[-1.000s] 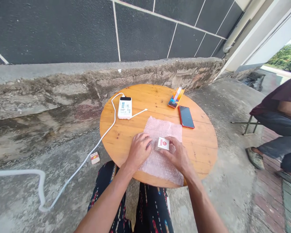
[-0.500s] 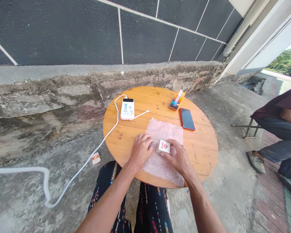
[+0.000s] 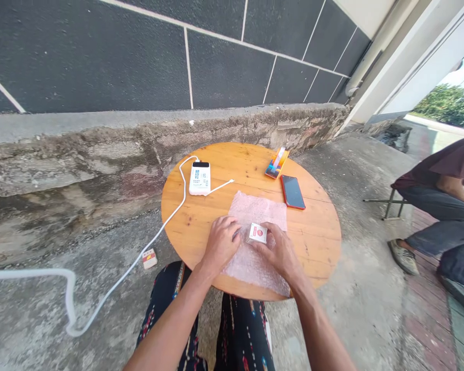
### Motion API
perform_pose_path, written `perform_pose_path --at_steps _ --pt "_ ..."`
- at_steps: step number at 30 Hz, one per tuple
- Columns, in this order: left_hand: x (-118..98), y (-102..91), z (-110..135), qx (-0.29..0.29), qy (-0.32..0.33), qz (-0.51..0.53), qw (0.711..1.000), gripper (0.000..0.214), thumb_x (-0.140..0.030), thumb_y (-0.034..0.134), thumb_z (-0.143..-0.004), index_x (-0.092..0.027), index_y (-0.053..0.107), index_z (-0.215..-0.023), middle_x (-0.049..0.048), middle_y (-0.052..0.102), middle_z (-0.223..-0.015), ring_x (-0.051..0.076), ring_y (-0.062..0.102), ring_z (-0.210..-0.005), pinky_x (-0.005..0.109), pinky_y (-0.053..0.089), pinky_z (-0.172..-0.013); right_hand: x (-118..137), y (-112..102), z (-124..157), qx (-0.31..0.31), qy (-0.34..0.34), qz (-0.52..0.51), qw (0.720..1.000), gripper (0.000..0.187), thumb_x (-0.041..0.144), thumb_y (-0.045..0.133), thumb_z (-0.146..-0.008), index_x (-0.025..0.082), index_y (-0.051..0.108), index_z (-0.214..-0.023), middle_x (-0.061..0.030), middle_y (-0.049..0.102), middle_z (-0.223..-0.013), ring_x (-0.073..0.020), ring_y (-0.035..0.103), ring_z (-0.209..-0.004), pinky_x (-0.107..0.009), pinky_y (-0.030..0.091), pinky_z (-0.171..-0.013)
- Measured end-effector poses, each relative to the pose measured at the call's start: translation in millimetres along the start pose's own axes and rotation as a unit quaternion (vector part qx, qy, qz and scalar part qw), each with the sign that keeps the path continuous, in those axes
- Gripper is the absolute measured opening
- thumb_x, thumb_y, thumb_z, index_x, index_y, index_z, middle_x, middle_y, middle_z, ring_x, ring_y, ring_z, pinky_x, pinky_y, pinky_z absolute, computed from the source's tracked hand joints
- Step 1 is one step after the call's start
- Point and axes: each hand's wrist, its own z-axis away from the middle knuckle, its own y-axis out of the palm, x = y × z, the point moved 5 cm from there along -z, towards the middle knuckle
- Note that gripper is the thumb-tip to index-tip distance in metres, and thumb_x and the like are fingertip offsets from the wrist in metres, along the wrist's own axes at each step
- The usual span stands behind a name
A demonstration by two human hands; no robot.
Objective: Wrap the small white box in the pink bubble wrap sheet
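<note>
A small white box with red print (image 3: 258, 233) lies on a pinkish sheet of bubble wrap (image 3: 251, 265) near the front of the table. At its right side, my right hand (image 3: 279, 251) grips it between thumb and fingers. My left hand (image 3: 221, 241) rests over the left part of the wrap, its fingers loosely bent and apart. A gap separates it from the box, and nothing shows in it.
On the round wooden table (image 3: 313, 237) are a white power bank (image 3: 200, 179) with a cable, a red-edged phone (image 3: 293, 191) and an orange tape dispenser (image 3: 277, 164). A small packet (image 3: 149, 258) lies on the ground. Someone sits at right (image 3: 436, 180).
The view has shifted slightly, moving the table a little left and down. Both hands and the box keep nearly the same places on the wrap.
</note>
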Motion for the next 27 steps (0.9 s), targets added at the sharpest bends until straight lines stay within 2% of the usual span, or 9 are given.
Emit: perform_pose_path --at_steps 11,16,19,22,24,27 --pt "-0.1 0.0 0.0 -0.015 0.009 -0.001 1.000 0.024 -0.008 0.055 -0.075 -0.021 0.067 -0.090 0.0046 0.064 -0.108 0.022 0.053 -0.106 0.042 0.042 -0.096 -3.4 2.3 -2.2 -0.004 -0.003 0.002 1.000 0.044 0.031 0.063 -0.078 0.023 0.050 -0.119 -0.0089 0.061 -0.115 -0.0262 0.059 -0.104 -0.043 0.045 -0.087" --pt "-1.0 -2.6 0.2 -0.021 0.006 0.008 1.000 0.023 -0.008 0.053 -0.075 -0.021 0.067 -0.089 0.0046 0.065 -0.106 0.022 0.054 -0.106 0.041 0.042 -0.096 14.0 -24.5 24.8 -0.043 -0.027 0.031 0.998 0.060 0.037 0.062 -0.082 0.024 0.037 -0.136 -0.0124 0.049 -0.133 -0.0278 0.052 -0.116 -0.046 0.041 -0.095" --pt "-2.3 -3.5 0.0 -0.017 0.003 0.011 1.000 0.022 -0.008 0.052 -0.076 -0.020 0.067 -0.088 0.0052 0.065 -0.105 0.022 0.054 -0.105 0.041 0.043 -0.096 32.8 -29.9 54.7 0.007 -0.065 0.071 0.995 0.047 0.035 0.063 -0.083 0.025 0.048 -0.126 -0.0101 0.056 -0.123 -0.0283 0.053 -0.112 -0.045 0.040 -0.092" --pt "-1.3 -3.2 0.3 -0.026 0.001 0.021 0.999 0.022 -0.009 0.052 -0.076 -0.020 0.067 -0.088 0.0057 0.065 -0.105 0.022 0.055 -0.103 0.041 0.044 -0.094 48.2 -18.3 77.7 0.057 -0.104 0.107 0.987 0.026 0.027 0.061 -0.083 0.024 0.058 -0.109 -0.0096 0.058 -0.122 -0.0280 0.055 -0.104 -0.045 0.040 -0.087" --pt "0.3 -5.3 1.3 -0.049 -0.001 0.043 0.998 0.023 -0.009 0.050 -0.077 -0.019 0.067 -0.089 0.0062 0.063 -0.107 0.021 0.055 -0.104 0.039 0.045 -0.095 52.5 -10.2 83.7 0.046 -0.117 0.131 0.983 0.013 0.018 0.055 -0.085 0.023 0.062 -0.095 -0.0084 0.060 -0.118 -0.0264 0.056 -0.098 -0.044 0.040 -0.085" --pt "-2.0 -18.3 5.0 -0.085 -0.001 0.069 0.994 0.025 -0.009 0.047 -0.079 -0.019 0.066 -0.091 0.0069 0.062 -0.109 0.020 0.055 -0.108 0.037 0.046 -0.096 53.3 -6.6 81.5 0.012 -0.122 0.146 0.982 0.019 0.009 0.046 -0.086 0.021 0.061 -0.084 -0.0075 0.063 -0.113 -0.0245 0.057 -0.094 -0.043 0.039 -0.083"
